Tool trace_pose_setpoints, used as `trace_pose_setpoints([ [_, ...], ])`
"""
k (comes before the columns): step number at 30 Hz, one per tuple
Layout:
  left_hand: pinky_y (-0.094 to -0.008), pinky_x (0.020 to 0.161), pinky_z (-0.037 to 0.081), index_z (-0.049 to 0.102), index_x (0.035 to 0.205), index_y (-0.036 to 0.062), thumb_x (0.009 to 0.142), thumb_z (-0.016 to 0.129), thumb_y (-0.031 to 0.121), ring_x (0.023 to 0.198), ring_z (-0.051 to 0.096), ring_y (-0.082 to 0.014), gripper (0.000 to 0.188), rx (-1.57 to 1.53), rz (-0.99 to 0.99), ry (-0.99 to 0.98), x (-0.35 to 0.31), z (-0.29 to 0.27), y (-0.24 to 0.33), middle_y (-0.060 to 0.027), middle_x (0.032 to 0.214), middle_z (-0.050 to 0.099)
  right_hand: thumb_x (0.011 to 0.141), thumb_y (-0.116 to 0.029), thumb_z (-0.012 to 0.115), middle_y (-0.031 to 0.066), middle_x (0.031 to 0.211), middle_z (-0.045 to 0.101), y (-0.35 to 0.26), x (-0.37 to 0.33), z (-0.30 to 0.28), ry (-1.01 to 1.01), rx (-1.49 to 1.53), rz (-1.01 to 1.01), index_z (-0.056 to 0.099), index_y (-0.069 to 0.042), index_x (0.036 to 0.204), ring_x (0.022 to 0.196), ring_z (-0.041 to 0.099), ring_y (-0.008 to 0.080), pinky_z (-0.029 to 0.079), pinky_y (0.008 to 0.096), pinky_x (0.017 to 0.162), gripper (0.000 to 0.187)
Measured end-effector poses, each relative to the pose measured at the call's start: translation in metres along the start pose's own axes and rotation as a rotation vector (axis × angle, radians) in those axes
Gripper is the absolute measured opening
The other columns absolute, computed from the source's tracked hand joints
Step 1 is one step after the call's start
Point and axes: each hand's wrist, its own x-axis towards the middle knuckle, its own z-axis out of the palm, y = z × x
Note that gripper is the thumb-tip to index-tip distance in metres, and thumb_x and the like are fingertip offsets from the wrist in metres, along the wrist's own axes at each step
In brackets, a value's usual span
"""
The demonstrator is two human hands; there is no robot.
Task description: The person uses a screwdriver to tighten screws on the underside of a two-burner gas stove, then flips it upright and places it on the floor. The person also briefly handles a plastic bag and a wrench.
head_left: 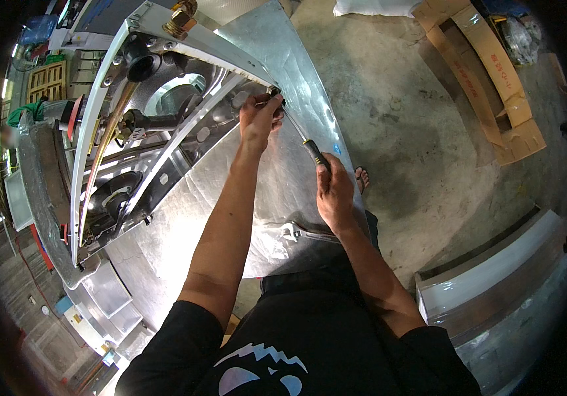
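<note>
My right hand (pixel 336 195) is closed around the black handle of a screwdriver (pixel 314 152). Its thin metal shaft points up and left toward the far corner of a gas cooktop (pixel 188 132). At that corner my left hand (pixel 257 122) is closed, with its fingers pinched by a small dark part (pixel 277 92). The fingers hide most of this part and the screwdriver's tip. Tilted up on the metal-topped table (pixel 230 221), the cooktop shows its open underside, with burner housings and a brass gas pipe (pixel 113 132). An adjustable wrench (pixel 300 232) lies on the table near my body.
A brass fitting (pixel 180 20) sits on the cooktop's upper corner. On the concrete floor to the right lie an open cardboard tray (pixel 488 79) and a long white box-like piece (pixel 494 264). A bare foot (pixel 362 179) shows beside the table's right edge.
</note>
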Motion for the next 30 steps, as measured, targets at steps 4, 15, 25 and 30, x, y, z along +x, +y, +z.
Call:
trace_pose_setpoints([
  [4,-0.0319,0.066,0.055,0.058,0.118,0.0045,0.088,0.078,0.028,0.076,0.066,-0.0131,0.043,0.003,-0.008,0.002,0.0003,-0.0004,0.0002,-0.0046,0.091,0.068,0.105,-0.025,0.051,0.0204,0.106,0.064,-0.0029,-0.0030,0.0024,0.010,0.011,-0.017,0.051,-0.003,0.127,0.091,0.066,0.0375,0.053,0.0462,0.078,0.031],
  [15,-0.0321,0.066,0.055,0.058,0.119,0.0028,0.088,0.078,0.028,0.076,0.066,-0.0143,0.045,0.004,-0.003,0.007,0.0002,0.0001,0.0000,-0.0060,0.092,0.069,0.104,-0.024,0.053,0.0191,0.103,0.065,0.0016,-0.0002,0.0008,0.035,0.027,-0.063,0.051,-0.003,0.127,0.085,0.066,0.0362,0.053,0.0443,0.074,0.031],
  [25,-0.0312,0.065,0.055,0.058,0.113,0.0043,0.087,0.079,0.027,0.075,0.066,-0.0137,0.041,-0.003,-0.004,0.009,0.0013,0.0001,-0.0011,-0.0055,0.090,0.069,0.104,-0.025,0.053,0.0185,0.100,0.064,0.0031,0.0008,0.0020,0.043,0.033,-0.062,0.053,-0.004,0.126,0.082,0.066,0.0352,0.053,0.0446,0.071,0.030],
  [30,-0.0307,0.064,0.055,0.058,0.114,0.0044,0.086,0.080,0.028,0.074,0.066,-0.0133,0.042,-0.008,-0.002,0.010,0.0018,0.0001,-0.0023,-0.0052,0.091,0.069,0.104,-0.024,0.055,0.0183,0.101,0.064,0.0055,0.0003,0.0013,0.035,0.021,-0.059,0.052,-0.004,0.126,0.081,0.066,0.0345,0.053,0.0439,0.070,0.030],
])
